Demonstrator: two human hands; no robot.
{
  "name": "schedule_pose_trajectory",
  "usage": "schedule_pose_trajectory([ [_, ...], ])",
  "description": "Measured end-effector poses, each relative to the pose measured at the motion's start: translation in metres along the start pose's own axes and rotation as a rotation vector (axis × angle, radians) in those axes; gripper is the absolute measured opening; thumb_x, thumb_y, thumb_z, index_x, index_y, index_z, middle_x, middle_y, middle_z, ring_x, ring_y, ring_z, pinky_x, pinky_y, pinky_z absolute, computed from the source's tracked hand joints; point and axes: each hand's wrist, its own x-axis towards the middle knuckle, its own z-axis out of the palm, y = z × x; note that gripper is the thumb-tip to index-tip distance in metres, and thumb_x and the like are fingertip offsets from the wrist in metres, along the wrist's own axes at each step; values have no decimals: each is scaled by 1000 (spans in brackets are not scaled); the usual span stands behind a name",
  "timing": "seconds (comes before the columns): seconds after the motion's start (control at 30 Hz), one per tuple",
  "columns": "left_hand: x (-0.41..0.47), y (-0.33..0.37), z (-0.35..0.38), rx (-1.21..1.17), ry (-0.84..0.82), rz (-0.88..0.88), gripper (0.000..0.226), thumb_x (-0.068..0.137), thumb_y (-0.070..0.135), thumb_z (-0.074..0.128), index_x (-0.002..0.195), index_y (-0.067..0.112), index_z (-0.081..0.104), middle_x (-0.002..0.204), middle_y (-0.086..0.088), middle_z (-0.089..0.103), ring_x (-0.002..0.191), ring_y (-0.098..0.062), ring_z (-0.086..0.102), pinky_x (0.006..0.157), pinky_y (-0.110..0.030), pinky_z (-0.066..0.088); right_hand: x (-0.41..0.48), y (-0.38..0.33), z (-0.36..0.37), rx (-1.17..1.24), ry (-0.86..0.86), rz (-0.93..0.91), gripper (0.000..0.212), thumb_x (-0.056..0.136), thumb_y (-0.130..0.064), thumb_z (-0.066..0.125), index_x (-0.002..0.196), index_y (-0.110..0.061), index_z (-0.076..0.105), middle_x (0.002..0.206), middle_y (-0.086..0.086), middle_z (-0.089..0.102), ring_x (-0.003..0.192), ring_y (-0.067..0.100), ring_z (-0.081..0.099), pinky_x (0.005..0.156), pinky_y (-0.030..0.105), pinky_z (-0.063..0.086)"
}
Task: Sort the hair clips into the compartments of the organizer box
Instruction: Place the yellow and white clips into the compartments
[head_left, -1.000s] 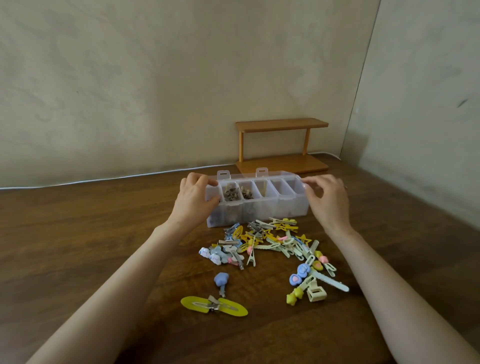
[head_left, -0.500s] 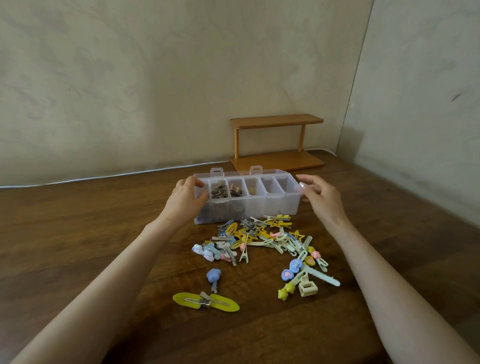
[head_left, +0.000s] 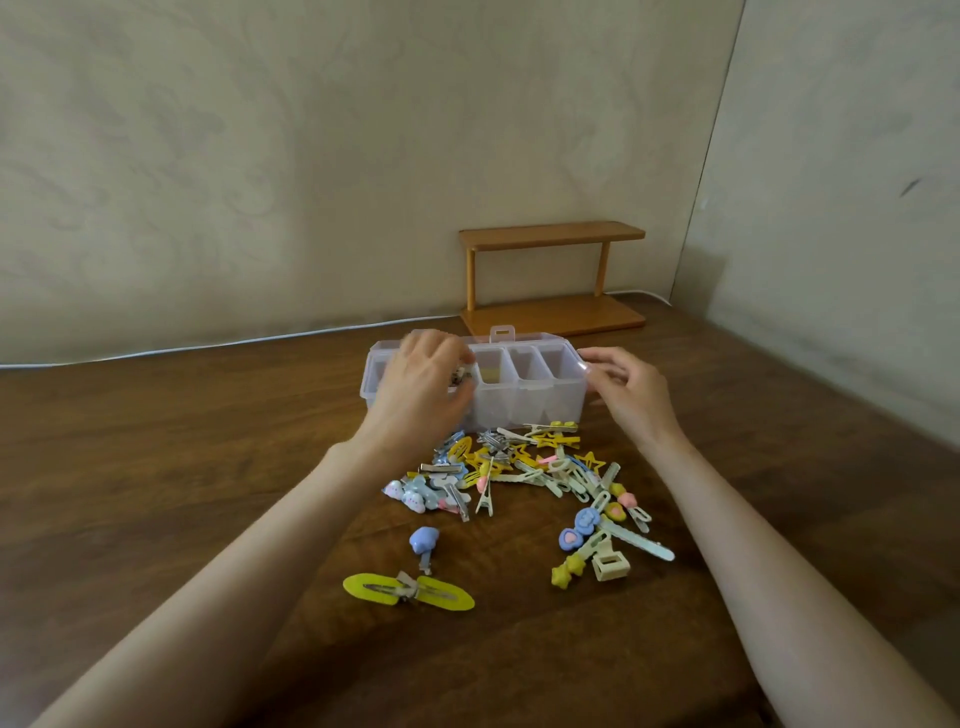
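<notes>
A clear organizer box with several compartments stands open on the wooden table. My left hand reaches over its left compartments, its fingers curled down onto small dark clips; whether it pinches any is hidden. My right hand is at the box's right end, with its fingertips touching the corner. A pile of coloured hair clips lies just in front of the box. Nearer to me lie a yellow double clip, a blue clip and a cream claw clip.
A small two-level wooden shelf stands behind the box against the wall. A white cable runs along the table's back edge. Walls close the back and right sides.
My left hand has left the box's left end and moved right, over the compartments. The right hand stays at the right end. The view has tilted down slightly.
</notes>
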Motion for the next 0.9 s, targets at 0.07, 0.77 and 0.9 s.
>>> schedule_pose_trajectory([
  [0.07,-9,27,2,-93,-112,92,24,92,24,50,114,18,55,123,2,53,118,-13,43,99,-26,34,-1,1,0,8,6,1,24,93,-23,57,115,-18,62,101,-6,63,95,12,63,72,23,52],
  [0.77,-57,89,28,-133,-398,551,23,86,32,61,102,15,57,108,-5,52,98,-17,46,76,-22,31,1,7,2,-28,4,20,29,93,-26,57,119,-14,60,106,6,66,78,14,67,57,19,49],
  [0.9,-59,89,31,-144,-399,576,20,88,30,58,101,14,57,106,-4,54,97,-16,46,76,-21,32,2,8,2,-42,-6,21,29,93,-27,57,120,-15,60,108,5,65,80,14,66,56,18,49],
])
